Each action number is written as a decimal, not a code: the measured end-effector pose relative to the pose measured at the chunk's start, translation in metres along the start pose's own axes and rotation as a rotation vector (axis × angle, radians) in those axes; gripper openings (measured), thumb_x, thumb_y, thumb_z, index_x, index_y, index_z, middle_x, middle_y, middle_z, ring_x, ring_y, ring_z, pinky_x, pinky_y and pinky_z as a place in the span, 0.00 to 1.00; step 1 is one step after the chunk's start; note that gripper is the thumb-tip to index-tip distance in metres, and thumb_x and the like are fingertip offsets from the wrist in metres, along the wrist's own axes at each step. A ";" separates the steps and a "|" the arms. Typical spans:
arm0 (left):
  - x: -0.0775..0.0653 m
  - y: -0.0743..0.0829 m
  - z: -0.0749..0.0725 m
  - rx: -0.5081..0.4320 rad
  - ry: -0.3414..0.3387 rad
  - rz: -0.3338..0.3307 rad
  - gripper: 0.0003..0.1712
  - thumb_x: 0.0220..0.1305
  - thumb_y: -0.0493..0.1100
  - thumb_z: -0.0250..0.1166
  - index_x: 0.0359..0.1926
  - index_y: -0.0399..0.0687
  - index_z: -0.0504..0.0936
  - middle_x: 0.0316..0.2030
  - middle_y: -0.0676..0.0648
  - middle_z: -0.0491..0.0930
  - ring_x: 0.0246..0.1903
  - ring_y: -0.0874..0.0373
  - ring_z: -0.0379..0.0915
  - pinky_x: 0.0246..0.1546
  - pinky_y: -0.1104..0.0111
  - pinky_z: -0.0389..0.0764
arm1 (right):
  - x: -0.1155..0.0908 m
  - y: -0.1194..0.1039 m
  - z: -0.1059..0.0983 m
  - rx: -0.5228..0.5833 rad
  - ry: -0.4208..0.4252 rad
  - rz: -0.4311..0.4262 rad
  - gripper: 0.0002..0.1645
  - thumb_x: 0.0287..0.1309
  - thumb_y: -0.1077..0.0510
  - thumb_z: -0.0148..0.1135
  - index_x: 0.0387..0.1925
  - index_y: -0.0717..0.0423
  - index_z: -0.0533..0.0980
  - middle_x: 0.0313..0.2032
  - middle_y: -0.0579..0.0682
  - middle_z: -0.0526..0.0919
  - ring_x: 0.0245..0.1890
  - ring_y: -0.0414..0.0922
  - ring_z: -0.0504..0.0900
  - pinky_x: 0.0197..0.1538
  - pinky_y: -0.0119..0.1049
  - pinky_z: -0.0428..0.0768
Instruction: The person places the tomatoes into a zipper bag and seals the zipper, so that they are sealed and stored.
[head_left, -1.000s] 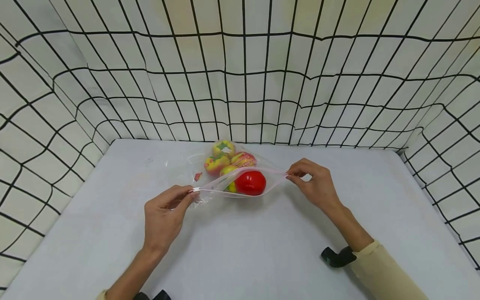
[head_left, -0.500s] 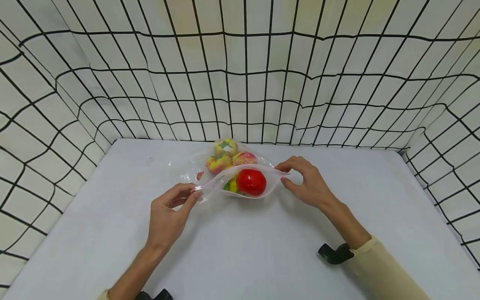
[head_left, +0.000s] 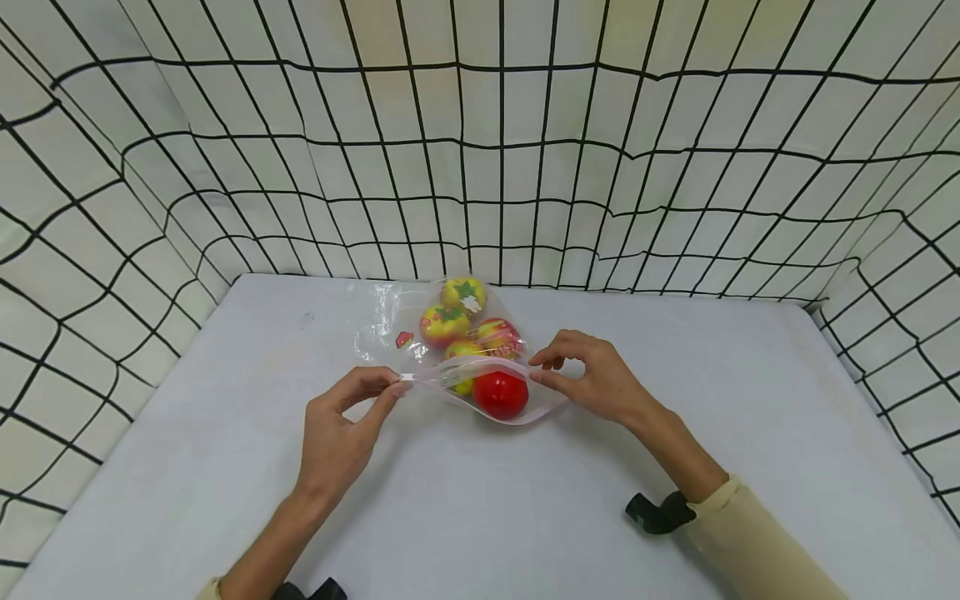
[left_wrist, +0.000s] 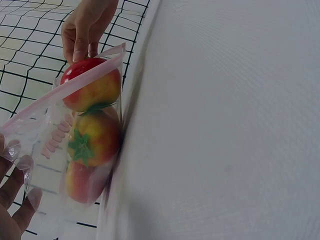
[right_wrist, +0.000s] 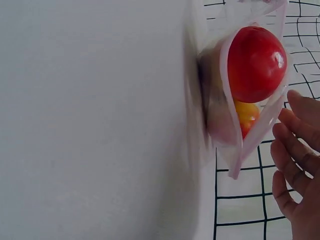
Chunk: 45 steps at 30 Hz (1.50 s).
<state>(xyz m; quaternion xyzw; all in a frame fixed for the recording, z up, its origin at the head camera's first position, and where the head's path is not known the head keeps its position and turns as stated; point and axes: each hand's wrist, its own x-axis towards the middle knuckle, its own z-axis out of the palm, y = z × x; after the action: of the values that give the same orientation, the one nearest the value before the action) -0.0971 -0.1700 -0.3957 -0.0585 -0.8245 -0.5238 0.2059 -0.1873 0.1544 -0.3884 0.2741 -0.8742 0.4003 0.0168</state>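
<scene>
A clear slider zip bag (head_left: 517, 422) with a pale pink rim lies near the back of the table, its mouth gaping toward me. Inside are a glossy red toy tomato (head_left: 501, 395) at the mouth and several yellow-red toy fruits (head_left: 446, 323), some with green leaf tops. At the bag's left end, my left hand (head_left: 341, 429) pinches the white slider (head_left: 407, 377). My right hand (head_left: 596, 379) has thumb and index finger at the back lip, right of the tomato, and appears to pinch it. The bag's right corner sticks out free below those fingers.
A white table (head_left: 480, 517) spreads under the bag. Black grid netting (head_left: 495, 175) over pale walls encloses its back and sides. Dark curved wrist mounts sit at both wrists, the right one (head_left: 660, 512) close to the tabletop.
The right hand has left the bag's right corner and shifted left along the rim to the back lip. The bag mouth has tilted lower toward me. The left hand stays at the slider.
</scene>
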 end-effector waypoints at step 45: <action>0.004 0.005 0.006 -0.218 0.078 0.013 0.05 0.70 0.32 0.66 0.46 0.39 0.82 0.37 0.50 0.88 0.31 0.61 0.87 0.38 0.76 0.86 | -0.019 0.000 -0.001 -0.151 0.334 -0.401 0.15 0.45 0.75 0.78 0.32 0.57 0.87 0.31 0.47 0.80 0.33 0.40 0.81 0.36 0.26 0.85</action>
<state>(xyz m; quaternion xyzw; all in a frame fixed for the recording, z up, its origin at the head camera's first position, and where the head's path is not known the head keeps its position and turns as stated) -0.1013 -0.1629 -0.3921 -0.0652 -0.7536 -0.6109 0.2338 -0.1716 0.1635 -0.3924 0.3700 -0.8149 0.3625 0.2601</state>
